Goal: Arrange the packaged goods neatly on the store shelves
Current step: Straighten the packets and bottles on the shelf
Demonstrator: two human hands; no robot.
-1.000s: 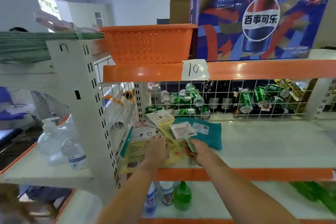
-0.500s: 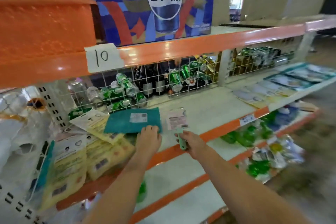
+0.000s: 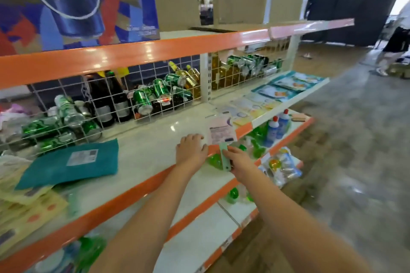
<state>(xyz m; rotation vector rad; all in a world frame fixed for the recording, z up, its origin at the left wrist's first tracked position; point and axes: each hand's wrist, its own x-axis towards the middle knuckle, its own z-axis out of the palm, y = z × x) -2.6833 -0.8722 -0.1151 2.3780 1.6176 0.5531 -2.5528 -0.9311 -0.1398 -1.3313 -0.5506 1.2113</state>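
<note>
My right hand [image 3: 238, 158] grips the green handle of a small carded item [image 3: 222, 133], whose white card sticks up over the front edge of the white shelf [image 3: 150, 153]. My left hand [image 3: 191, 149] rests flat on that shelf edge, fingers spread, just left of the card. A teal flat pack [image 3: 68, 163] lies on the shelf to the left, partly over yellow packs [image 3: 28, 213]. Further right along the shelf lie flat pastel and blue packets [image 3: 286, 88].
A wire grid [image 3: 124, 99] at the back holds green cans and dark bottles. A large cola box [image 3: 73, 2] stands on the top shelf. Lower shelves carry green and blue bottles [image 3: 274, 127] and bagged goods [image 3: 280, 167]. A person [image 3: 397, 40] stands at the far right on the grey floor.
The view has swung right along the shelf. Both hands have moved right, away from the teal and yellow packs, with the carded item still in my right hand.
</note>
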